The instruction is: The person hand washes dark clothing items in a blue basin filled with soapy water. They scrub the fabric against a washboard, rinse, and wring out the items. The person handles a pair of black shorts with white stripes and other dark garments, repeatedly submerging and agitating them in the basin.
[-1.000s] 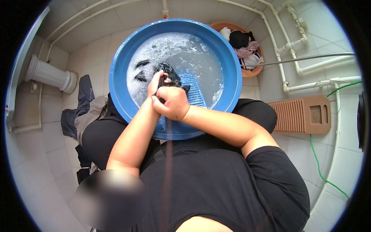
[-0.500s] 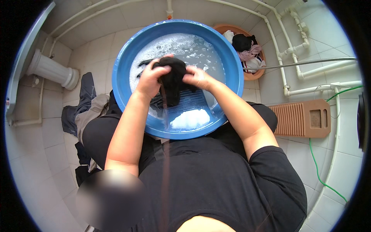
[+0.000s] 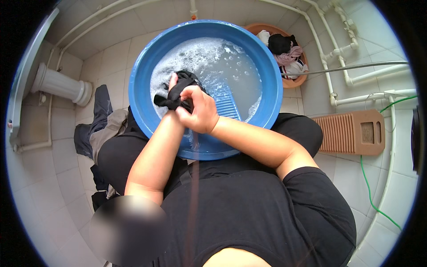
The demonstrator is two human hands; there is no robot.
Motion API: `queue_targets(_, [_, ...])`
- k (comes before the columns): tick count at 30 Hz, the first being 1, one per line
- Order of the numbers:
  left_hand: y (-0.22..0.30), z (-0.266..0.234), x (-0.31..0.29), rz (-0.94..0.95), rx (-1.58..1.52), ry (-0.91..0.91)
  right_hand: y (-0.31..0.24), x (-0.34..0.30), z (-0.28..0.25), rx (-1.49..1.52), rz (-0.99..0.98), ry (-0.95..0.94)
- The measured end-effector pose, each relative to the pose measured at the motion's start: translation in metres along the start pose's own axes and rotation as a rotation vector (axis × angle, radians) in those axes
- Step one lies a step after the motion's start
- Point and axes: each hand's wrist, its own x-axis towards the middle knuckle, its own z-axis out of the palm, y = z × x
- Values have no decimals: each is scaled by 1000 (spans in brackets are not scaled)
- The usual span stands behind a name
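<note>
A wet black garment (image 3: 184,82) is bunched over the left side of a large blue tub (image 3: 272,95) of sudsy water. My left hand (image 3: 173,81) is mostly hidden by the cloth wrapped around it; a finger pokes out at the top, and the hand appears closed on the fabric. Crossing over my left wrist, my right hand (image 3: 201,110) grips the near side of the garment with curled fingers. Beneath, a blue ridged washboard (image 3: 227,104) slopes into the water beside the garment. White foam (image 3: 195,51) floats at the far left of the tub.
An orange basin (image 3: 303,80) of clothes stands behind the tub at right. A brown washboard (image 3: 349,133) lies on the right floor near a green hose (image 3: 372,202). Dark and beige clothes (image 3: 100,113) lie at left. White pipes (image 3: 330,82) line the walls.
My right hand has moved left and nearer, over my left wrist. The garment has shifted left and wraps my left hand, uncovering more of the blue washboard.
</note>
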Motion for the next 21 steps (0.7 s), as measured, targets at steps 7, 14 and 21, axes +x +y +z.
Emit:
queue_targets(7, [-26, 33, -6, 170, 168, 300, 81, 28, -11, -201, 377, 111])
queue_targets(14, [-18, 18, 4, 169, 84, 320, 36, -5, -7, -100, 284, 3])
queue_targets(21, [4, 74, -5, -33, 235, -270, 168, 49, -73, -227, 611, 238])
